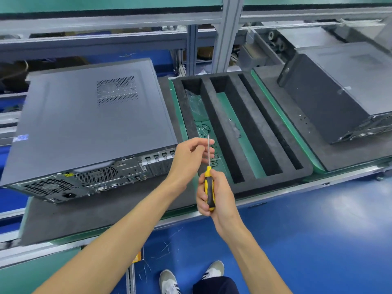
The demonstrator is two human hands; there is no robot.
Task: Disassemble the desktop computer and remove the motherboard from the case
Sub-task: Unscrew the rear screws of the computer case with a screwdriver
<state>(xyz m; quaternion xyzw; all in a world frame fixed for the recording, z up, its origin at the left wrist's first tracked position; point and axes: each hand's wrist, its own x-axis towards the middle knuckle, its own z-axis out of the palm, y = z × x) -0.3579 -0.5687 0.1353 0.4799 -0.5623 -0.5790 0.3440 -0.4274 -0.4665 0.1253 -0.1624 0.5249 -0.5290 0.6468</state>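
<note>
**Screwdriver held upright in front of the closed desktop case**

The right hand (214, 194) grips the yellow-and-black handle of a screwdriver (209, 187), fingers curled round it, with the shaft pointing up and away from the person. The left hand (188, 158) sits just beside the shaft near its tip; its fingers are loosely bent with the fingertips close to the metal, and contact with the shaft cannot be confirmed.

The desktop computer (89, 124) lies on its side on a dark foam mat (84, 217) at the left of the workbench. Its grey side panel faces up and is in place, with a perforated vent patch toward the far edge. The rear panel faces the person and shows two fan grilles, a power socket and a row of ports. The motherboard is not visible.

Immediately right of the case, a black foam tray (250, 149) with long parallel slots rests on a green surface; small loose parts lie in its left slot. Further right, a second dark case (339, 98) rests on another mat.

The person stands on a blue floor (318, 230), wearing grey shoes (169, 281)
</note>
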